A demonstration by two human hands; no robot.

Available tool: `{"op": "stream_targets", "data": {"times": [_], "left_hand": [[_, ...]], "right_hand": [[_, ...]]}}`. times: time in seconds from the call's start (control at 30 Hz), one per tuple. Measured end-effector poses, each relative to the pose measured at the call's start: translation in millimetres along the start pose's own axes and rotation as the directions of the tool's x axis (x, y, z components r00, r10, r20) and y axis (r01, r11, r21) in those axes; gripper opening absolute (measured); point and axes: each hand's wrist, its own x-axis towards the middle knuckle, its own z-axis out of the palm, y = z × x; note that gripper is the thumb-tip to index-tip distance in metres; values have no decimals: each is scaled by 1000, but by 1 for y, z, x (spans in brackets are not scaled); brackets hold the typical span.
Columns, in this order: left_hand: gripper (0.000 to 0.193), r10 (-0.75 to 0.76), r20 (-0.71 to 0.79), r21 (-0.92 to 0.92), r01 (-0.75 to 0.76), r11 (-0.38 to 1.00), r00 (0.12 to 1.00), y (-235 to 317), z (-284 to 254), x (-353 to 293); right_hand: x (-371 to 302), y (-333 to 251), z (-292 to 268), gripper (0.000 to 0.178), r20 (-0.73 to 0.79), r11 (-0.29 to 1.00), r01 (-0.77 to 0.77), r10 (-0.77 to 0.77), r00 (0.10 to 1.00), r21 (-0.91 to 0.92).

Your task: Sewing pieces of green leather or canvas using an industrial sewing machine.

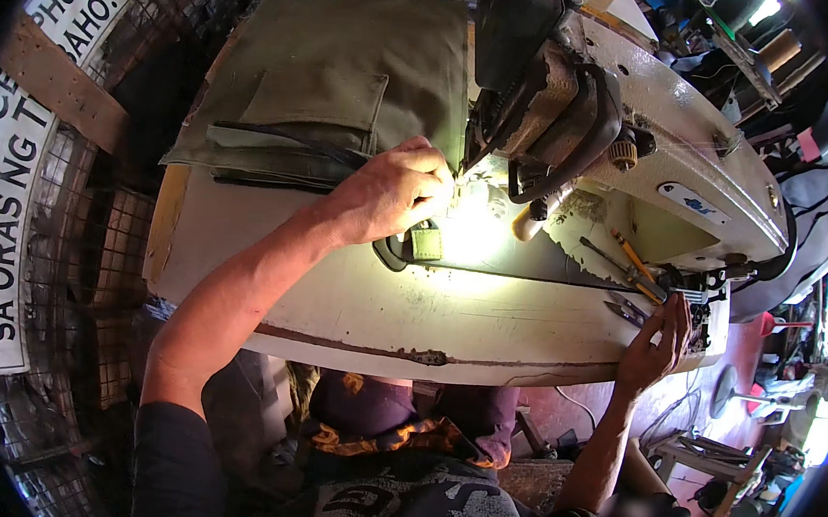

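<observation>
My left hand (401,194) is closed by the lit needle area of the sewing machine (630,110), its fingers pinched on olive fabric (353,45). The fabric lies flat to the left of the needle, with a stitched pocket and dark-edged layers. Below my left fingers, a small olive tab (426,242) sits beside a dark strap loop (390,254). Glare hides the fingertips' exact hold. My right hand (655,346) is at the right end of the table, fingers extended beside a few small tools. Among them are thread snips (626,311) and an orange-handled tool (633,251).
The pale tabletop (332,306) has a worn, chipped front edge near my lap. A dark machine head part rises right of the fabric. At left stand wire mesh and white signs (7,236). A fan (726,392) and a wooden stool (710,457) are on the right.
</observation>
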Motion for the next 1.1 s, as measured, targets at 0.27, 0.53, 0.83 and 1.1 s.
{"op": "stream_targets", "data": {"times": [0.27,0.53,0.83,1.1], "left_hand": [[11,-40,80,6,40,999,996,7,-5,-1],[11,13,39,14,-14,1000,999,1,-1,-2],[7,-13,-37,14,13,1000,999,-7,-1,8],[33,246,150,277,-279,919,958,-29,-25,42]], "right_hand": [[8,-14,-4,37,-27,999,28,-28,999,-18],[90,62,-25,48,-272,985,137,-160,949,-103],[330,211,-4,44,128,965,211,-192,973,-155],[331,240,1,39,498,874,466,-345,796,-140]]}}
